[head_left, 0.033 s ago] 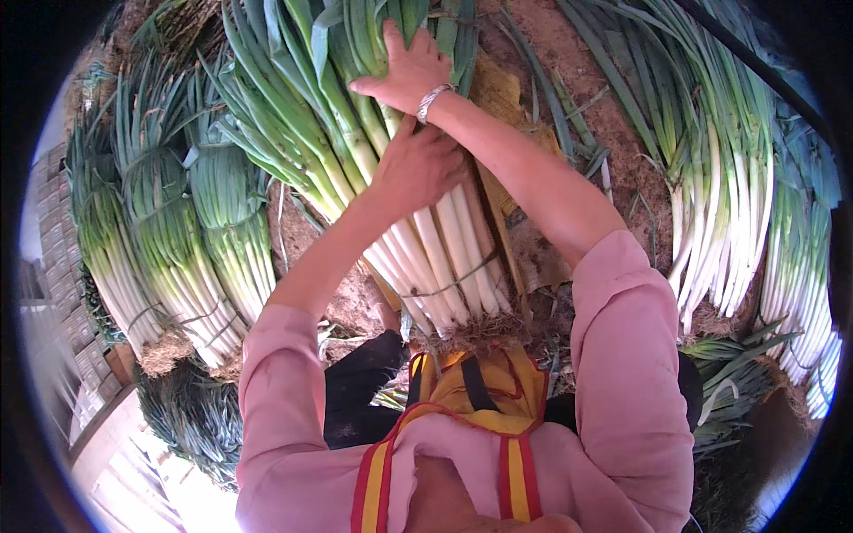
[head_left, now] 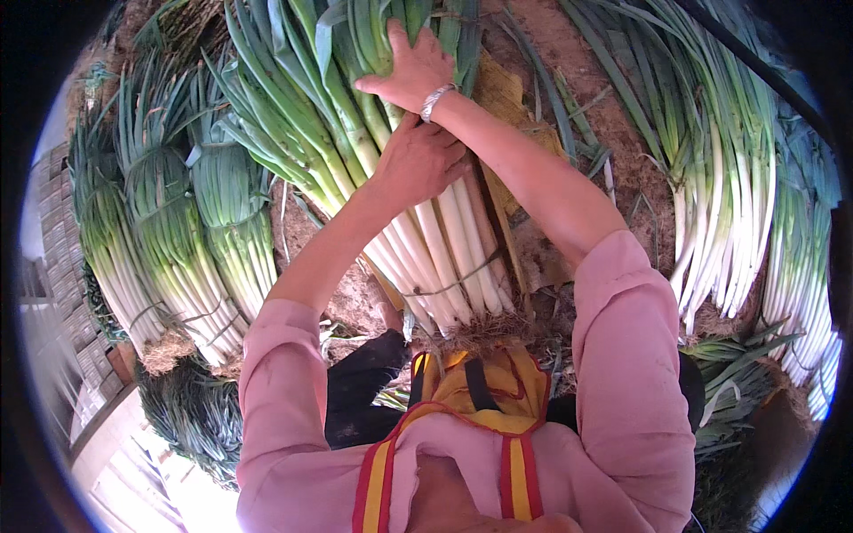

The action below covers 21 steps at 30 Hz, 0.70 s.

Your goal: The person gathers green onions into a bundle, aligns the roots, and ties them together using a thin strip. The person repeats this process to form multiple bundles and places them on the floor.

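Observation:
A thick bundle of leeks (head_left: 440, 249) lies in front of me, white stems and roots toward me, green leaves pointing away. A thin tie (head_left: 453, 286) runs around its stems close to the roots. My left hand (head_left: 422, 162) is closed over the middle of the bundle, its fingers curled; what they grip is hidden. Just beyond it, my right hand (head_left: 413, 71), with a silvery bracelet (head_left: 435, 101) at the wrist, lies spread over the green leaves, thumb apart from the fingers. My right wrist crosses over close to the left fingertips.
Several tied leek bundles (head_left: 169, 231) lie on the left. Loose leeks (head_left: 724, 204) are spread on the right, with another bundle (head_left: 795, 293) beyond. A yellowish woven sack piece (head_left: 500, 102) lies beside my bundle on brown soil (head_left: 640, 178). A dark cable or bar (head_left: 755, 67) crosses the upper right.

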Each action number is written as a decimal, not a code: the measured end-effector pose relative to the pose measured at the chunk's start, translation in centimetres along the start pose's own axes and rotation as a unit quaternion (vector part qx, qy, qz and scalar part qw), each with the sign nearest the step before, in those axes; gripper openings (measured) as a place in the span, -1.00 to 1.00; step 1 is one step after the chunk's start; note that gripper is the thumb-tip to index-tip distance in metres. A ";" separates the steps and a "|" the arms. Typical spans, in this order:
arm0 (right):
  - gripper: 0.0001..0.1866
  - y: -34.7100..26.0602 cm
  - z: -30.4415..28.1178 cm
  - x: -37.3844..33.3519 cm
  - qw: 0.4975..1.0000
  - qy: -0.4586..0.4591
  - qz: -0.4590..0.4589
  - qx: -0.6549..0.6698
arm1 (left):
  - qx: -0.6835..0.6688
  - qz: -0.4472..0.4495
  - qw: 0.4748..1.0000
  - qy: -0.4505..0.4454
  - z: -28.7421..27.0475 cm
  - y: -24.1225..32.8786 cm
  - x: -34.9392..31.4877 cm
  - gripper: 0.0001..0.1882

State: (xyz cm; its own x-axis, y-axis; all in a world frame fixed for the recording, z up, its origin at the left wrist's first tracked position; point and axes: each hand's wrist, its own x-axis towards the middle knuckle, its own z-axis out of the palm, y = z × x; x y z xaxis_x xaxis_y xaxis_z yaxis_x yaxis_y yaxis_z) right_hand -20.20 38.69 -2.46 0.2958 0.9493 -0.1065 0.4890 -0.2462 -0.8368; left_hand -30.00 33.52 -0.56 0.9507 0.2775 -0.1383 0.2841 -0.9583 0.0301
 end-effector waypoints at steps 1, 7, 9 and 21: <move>0.04 0.2 0.0 0.0 0.998 0.016 -0.031 0.044 | -0.015 0.014 0.999 0.038 0.0 -0.2 -0.2 -0.78; -0.07 -0.6 3.4 -2.1 0.973 0.038 -0.211 0.079 | -0.003 -0.042 0.992 0.119 0.2 -0.4 -4.8 -0.79; -0.09 -1.3 4.1 -1.9 0.976 0.023 -0.213 0.049 | -0.013 -0.047 0.994 0.098 0.3 -1.0 -5.3 -0.82; -0.11 0.6 -2.7 -2.6 0.972 -0.157 -0.127 -0.118 | -0.044 -0.017 0.995 0.092 1.5 2.4 -5.0 -0.84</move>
State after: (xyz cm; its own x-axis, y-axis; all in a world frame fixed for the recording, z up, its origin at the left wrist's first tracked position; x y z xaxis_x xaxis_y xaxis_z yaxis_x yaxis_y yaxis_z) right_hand -18.48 35.55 -1.29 -0.1068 0.9890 -0.1026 0.6998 0.0015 -0.7144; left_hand -34.26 29.70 -1.30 0.9449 0.3245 0.0434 0.3179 -0.9410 0.1162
